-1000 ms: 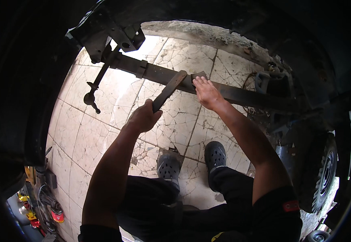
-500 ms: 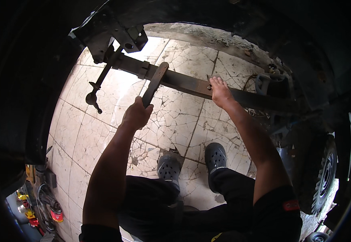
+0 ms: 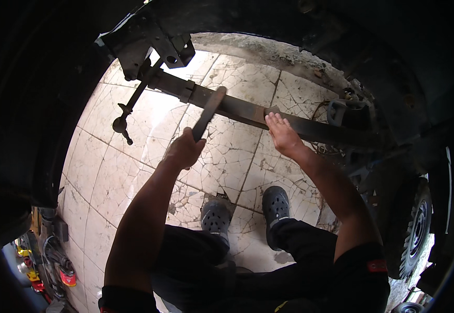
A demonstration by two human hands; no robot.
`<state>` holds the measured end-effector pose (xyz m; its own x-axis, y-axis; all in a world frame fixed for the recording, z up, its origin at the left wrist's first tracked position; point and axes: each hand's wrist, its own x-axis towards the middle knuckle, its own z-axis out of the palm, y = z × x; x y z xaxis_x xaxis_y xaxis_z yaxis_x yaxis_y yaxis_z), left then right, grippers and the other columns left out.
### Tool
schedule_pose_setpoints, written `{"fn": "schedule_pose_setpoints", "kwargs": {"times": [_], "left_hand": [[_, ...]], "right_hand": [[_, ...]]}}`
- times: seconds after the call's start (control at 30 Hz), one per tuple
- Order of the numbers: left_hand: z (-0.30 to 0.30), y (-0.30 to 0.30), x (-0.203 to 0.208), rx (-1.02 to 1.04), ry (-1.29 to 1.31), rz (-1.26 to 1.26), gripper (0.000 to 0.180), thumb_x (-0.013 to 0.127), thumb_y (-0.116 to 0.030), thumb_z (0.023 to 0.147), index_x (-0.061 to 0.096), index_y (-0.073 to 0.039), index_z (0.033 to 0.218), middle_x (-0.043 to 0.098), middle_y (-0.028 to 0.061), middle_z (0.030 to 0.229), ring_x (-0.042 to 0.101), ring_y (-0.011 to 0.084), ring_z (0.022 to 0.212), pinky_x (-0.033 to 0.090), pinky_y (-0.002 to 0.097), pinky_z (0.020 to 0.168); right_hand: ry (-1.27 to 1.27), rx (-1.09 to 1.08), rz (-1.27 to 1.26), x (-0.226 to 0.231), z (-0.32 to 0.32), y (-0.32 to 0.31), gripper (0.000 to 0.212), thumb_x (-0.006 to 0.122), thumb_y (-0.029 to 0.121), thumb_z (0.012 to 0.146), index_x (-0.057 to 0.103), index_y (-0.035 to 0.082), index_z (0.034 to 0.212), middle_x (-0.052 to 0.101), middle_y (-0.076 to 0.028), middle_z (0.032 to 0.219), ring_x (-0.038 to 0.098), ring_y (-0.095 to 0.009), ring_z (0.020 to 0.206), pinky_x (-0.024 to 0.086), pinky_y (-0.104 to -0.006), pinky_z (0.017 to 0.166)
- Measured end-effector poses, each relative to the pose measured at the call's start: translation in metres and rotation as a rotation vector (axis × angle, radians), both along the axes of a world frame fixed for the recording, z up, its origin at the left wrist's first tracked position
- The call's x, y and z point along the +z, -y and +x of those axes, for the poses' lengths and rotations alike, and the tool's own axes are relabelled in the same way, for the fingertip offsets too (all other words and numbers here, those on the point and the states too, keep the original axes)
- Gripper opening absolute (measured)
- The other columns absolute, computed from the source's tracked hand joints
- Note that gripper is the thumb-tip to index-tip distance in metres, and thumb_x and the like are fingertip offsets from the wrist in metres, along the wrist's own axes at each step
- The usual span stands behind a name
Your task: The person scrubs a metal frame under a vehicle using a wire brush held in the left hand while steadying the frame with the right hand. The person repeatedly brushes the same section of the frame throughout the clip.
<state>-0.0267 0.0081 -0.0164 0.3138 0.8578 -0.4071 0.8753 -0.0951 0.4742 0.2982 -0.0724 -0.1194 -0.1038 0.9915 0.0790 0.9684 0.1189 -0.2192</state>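
Observation:
A dark leaf spring [image 3: 242, 108] runs across in front of me, from a bracket [image 3: 172, 55] at the upper left toward the right. My left hand [image 3: 185, 150] is closed round the lower part of a flat metal bar [image 3: 206, 117] with a rounded, rusty far end. The bar's far end overlaps the spring from this view; whether it touches cannot be told. My right hand [image 3: 285, 136] lies with fingers stretched out on the spring, at a rust-brown patch [image 3: 259, 112]. Those fingers partly cover a small plate there. A metal clip [image 3: 186, 91] wraps the spring's left part.
A rod with a ball-shaped end [image 3: 120, 124] hangs at the left. Dark vehicle bodywork [image 3: 409, 62] surrounds the space. My shoes [image 3: 276, 203] stand on cracked tiles [image 3: 128, 156]. A tyre [image 3: 417, 229] is at the right; a red-and-yellow can [image 3: 68, 277] stands lower left.
My left hand has moved slightly right with the bar, whose far end shifted right and a little down. My right hand has slid slightly left and down, its fingers now covering the bolt seen earlier.

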Motion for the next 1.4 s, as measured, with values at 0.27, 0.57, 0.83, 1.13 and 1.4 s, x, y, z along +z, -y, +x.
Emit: {"fn": "schedule_pose_setpoints", "kwargs": {"times": [0.27,0.57,0.83,1.13,1.4], "left_hand": [[-0.003,-0.004,0.004,0.126,0.068,0.017,0.050,0.056,-0.036,0.095,0.042,0.008,0.113,0.067,0.0269,0.089,0.070,0.0338,0.063,0.057,0.0421,0.073],[-0.004,-0.007,0.004,0.147,0.022,0.029,0.052,0.055,-0.038,0.095,0.041,0.008,0.114,0.067,0.0279,0.088,0.069,0.0332,0.061,0.057,0.0425,0.069],[-0.004,0.001,0.005,-0.015,-0.007,0.001,0.053,0.054,-0.039,0.096,0.039,0.009,0.115,0.067,0.0258,0.086,0.068,0.0312,0.058,0.057,0.0411,0.068],[-0.009,-0.005,-0.014,-0.076,-0.063,0.124,0.054,0.055,-0.042,0.095,0.041,0.007,0.114,0.066,0.0317,0.093,0.070,0.0369,0.066,0.057,0.0439,0.072],[-0.003,0.001,0.002,0.045,0.082,-0.139,0.056,0.056,-0.042,0.096,0.040,0.007,0.116,0.066,0.0275,0.092,0.069,0.0325,0.062,0.058,0.0405,0.059]], "right_hand": [[0.138,-0.043,0.049,0.000,0.039,0.026,0.052,0.040,0.007,0.093,0.038,-0.003,0.143,0.036,-0.025,0.150,0.033,-0.040,0.141,0.027,-0.0515,0.115],[0.161,-0.005,0.124,0.003,0.065,0.039,0.049,0.039,0.009,0.095,0.041,-0.001,0.143,0.039,-0.021,0.150,0.036,-0.036,0.141,0.027,-0.0488,0.116],[0.079,0.151,0.111,0.006,0.036,0.032,0.049,0.039,0.010,0.094,0.042,-0.002,0.142,0.040,-0.022,0.149,0.036,-0.038,0.140,0.028,-0.0516,0.114],[0.160,0.106,0.158,0.001,0.016,0.037,0.046,0.044,0.020,0.099,0.044,-0.001,0.141,0.043,-0.021,0.147,0.039,-0.036,0.138,0.029,-0.0503,0.113],[0.201,-0.030,0.153,-0.006,0.035,0.040,0.047,0.043,0.021,0.100,0.043,-0.002,0.141,0.041,-0.023,0.148,0.036,-0.038,0.139,0.028,-0.0518,0.114]]}}
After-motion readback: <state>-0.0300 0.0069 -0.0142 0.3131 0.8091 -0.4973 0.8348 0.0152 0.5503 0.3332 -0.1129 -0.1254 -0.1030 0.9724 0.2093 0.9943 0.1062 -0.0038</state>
